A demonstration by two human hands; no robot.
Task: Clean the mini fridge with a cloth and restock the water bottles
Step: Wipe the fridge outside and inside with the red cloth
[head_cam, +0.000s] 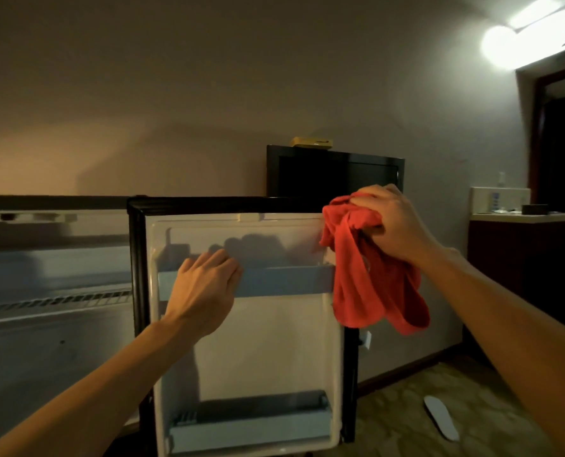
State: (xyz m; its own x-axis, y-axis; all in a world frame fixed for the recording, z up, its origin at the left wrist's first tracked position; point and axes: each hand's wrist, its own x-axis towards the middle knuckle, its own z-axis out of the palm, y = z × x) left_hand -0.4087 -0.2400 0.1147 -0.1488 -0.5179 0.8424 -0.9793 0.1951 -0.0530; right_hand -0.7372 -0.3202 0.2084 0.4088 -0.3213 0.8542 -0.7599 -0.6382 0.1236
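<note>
- The fridge inside [53,275] at the left is blurred and cut off by the picture's left edge; what sits on its wire shelf [57,303] cannot be told.
- The left hand [205,291] covers part of the blue door rail [284,282]; its fingers [231,262] curl out of sight over the rail.
- The red cloth [370,278] hides the door's upper right corner.
- Small things on the far tabletop [525,217] at the right are too small to tell.
- The pale thing on the floor [441,417] is blurred.
</note>
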